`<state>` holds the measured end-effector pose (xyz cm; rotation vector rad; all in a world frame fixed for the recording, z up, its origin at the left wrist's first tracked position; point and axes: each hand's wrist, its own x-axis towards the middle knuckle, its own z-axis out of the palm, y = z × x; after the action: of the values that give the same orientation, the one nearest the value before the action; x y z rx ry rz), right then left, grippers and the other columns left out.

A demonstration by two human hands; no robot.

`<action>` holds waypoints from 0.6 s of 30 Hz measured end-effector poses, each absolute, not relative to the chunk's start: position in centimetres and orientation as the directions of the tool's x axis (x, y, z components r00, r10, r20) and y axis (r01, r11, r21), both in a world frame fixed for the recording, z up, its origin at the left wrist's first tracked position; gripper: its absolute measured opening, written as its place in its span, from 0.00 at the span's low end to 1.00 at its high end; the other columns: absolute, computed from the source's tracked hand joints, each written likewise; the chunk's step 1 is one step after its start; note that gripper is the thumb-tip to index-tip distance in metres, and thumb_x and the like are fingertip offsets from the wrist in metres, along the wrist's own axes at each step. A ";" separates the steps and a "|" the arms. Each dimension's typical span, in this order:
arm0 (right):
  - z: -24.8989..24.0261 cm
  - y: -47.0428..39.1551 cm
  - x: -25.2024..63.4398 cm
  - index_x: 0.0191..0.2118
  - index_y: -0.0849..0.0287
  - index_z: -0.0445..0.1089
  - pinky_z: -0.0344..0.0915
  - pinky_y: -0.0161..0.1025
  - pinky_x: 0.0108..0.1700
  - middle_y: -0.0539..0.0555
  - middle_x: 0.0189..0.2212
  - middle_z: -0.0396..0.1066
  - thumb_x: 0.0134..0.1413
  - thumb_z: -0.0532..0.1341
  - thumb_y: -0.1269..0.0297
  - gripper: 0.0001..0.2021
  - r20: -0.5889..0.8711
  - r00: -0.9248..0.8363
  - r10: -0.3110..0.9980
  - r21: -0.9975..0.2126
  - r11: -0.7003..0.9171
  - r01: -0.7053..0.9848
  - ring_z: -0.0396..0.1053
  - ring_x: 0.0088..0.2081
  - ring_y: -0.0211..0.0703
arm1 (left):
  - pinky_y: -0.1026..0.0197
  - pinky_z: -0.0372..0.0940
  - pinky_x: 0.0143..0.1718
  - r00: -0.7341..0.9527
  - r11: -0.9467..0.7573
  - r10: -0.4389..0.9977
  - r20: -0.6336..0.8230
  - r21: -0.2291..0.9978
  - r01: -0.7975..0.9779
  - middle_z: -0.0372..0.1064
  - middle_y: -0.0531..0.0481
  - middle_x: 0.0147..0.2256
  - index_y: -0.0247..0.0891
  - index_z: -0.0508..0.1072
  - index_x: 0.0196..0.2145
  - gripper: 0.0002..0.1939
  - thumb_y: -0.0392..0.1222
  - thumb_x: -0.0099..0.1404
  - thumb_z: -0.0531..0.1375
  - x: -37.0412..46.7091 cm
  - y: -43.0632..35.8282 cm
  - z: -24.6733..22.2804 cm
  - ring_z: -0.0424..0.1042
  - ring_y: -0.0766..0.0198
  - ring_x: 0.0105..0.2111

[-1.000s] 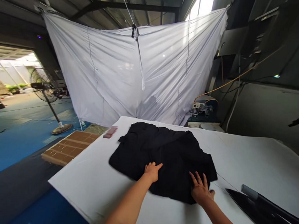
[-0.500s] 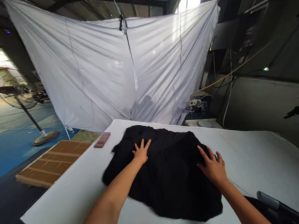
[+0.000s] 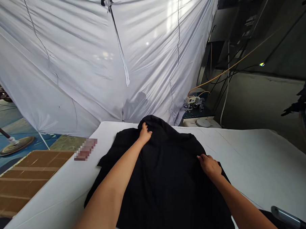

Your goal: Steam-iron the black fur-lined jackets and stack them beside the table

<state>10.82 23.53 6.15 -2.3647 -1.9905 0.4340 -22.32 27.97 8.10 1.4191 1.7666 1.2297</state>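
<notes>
Black cloth [image 3: 165,175] lies spread over the white table [image 3: 252,159], its far edge lifted into a raised fold. My left hand [image 3: 145,134] is closed on the cloth near that raised far edge. On the right part of the cloth, my right hand [image 3: 209,165] pinches the fabric with bent fingers. The cloth's near edge runs down to the bottom of the view, partly hidden behind my left forearm.
A blurred reddish item [image 3: 86,149] lies at the table's left edge. Cardboard [image 3: 26,176] is at the lower left, near a round stand base [image 3: 17,145]. A white sheet [image 3: 89,57] hangs behind. A metal tube [image 3: 285,216] is at the lower right.
Both hands have gone from spread fingers to gripping the cloth. My left hand has moved farther away, and the cloth's far edge has risen. The view has shifted down and right.
</notes>
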 end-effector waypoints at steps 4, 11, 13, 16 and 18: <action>9.2 26.9 11.9 0.42 0.56 0.67 0.61 0.43 0.37 0.60 0.39 0.69 0.56 0.40 0.51 0.23 -0.123 0.198 0.973 -0.294 -0.226 0.929 0.66 0.41 0.51 | 0.42 0.39 0.59 0.274 -0.242 0.962 0.007 0.488 0.839 0.43 0.53 0.61 0.49 0.57 0.55 0.35 0.27 0.50 0.54 -18.1 25.8 5.6 0.38 0.55 0.62; 11.5 28.4 13.7 0.43 0.59 0.68 0.56 0.48 0.42 0.64 0.45 0.63 0.54 0.47 0.55 0.19 0.252 0.351 0.902 -0.261 -0.286 0.922 0.58 0.47 0.57 | 0.42 0.28 0.59 0.339 -0.311 0.918 -0.204 0.158 0.937 0.66 0.48 0.48 0.43 0.70 0.39 0.15 0.38 0.53 0.54 -17.9 21.1 4.3 0.55 0.55 0.55; 10.2 27.4 13.9 0.39 0.55 0.70 0.53 0.51 0.45 0.60 0.44 0.65 0.53 0.49 0.54 0.17 0.237 0.131 0.963 -0.103 -0.109 0.989 0.56 0.48 0.56 | 0.47 0.35 0.59 0.208 -0.181 0.944 -0.256 0.125 0.976 0.69 0.46 0.43 0.42 0.71 0.39 0.14 0.43 0.56 0.51 -20.1 19.8 5.1 0.61 0.56 0.51; 7.9 26.3 13.7 0.45 0.49 0.68 0.52 0.53 0.47 0.56 0.43 0.67 0.54 0.47 0.53 0.19 -0.012 -0.128 0.992 -0.028 0.128 0.991 0.57 0.49 0.54 | 0.47 0.46 0.55 -0.051 0.084 0.925 -0.376 0.070 0.994 0.69 0.43 0.44 0.40 0.72 0.38 0.17 0.46 0.58 0.48 -24.4 16.9 6.1 0.63 0.52 0.50; 6.6 26.0 13.0 0.54 0.50 0.60 0.51 0.57 0.48 0.56 0.50 0.64 0.54 0.46 0.51 0.24 -0.140 -0.140 0.980 -0.046 0.135 0.990 0.54 0.53 0.57 | 0.46 0.55 0.50 -0.204 0.238 0.878 -0.432 0.025 0.971 0.69 0.39 0.44 0.38 0.73 0.39 0.18 0.47 0.56 0.51 -27.1 14.7 6.3 0.64 0.48 0.48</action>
<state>12.98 25.96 6.59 -2.1081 -2.4219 0.2052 -27.12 14.66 6.25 1.7051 2.1607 -0.3593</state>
